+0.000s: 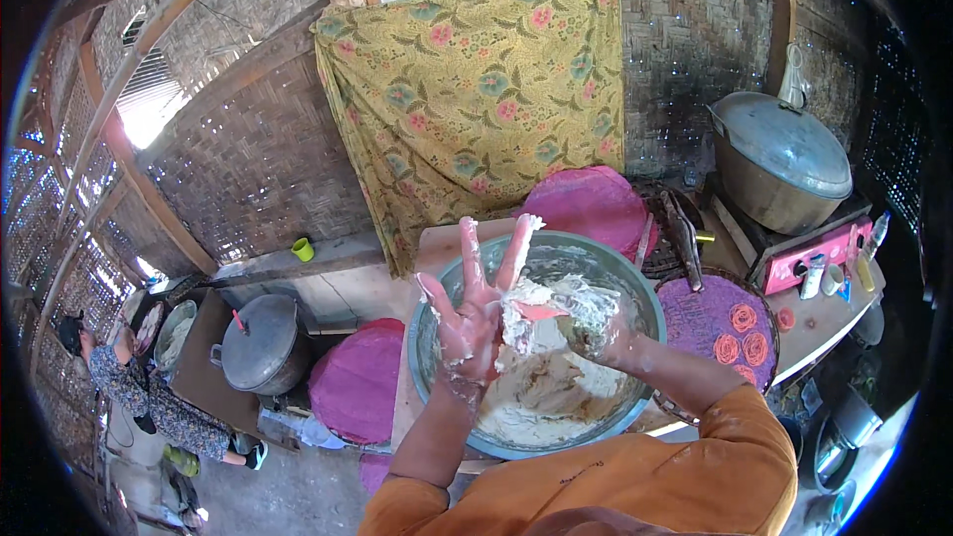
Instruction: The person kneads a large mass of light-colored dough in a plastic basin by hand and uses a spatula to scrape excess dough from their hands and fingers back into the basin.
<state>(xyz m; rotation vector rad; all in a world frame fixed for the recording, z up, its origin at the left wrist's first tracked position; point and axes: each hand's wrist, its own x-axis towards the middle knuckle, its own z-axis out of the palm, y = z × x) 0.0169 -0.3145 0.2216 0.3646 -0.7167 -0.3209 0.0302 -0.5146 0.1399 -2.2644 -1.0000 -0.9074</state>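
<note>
A wide blue-grey basin (650,313) in front of me holds pale, wet dough (541,402) with a brownish patch. Over its left side is my left hand (472,326), open, fingers spread upward and smeared with white dough. Its thumb points right, toward my right hand (599,331). That hand is closed and thickly coated in sticky dough, with clumps between it and the left thumb. Dough partly hides its fingers.
Pink-purple round covers (362,382) lie left and behind the basin; a purple rose-patterned one (710,328) is at right. A large lidded pot (784,159) sits on a pink-fronted stove (819,258). Another lidded pot (260,342) stands left. A person (159,397) is at far left.
</note>
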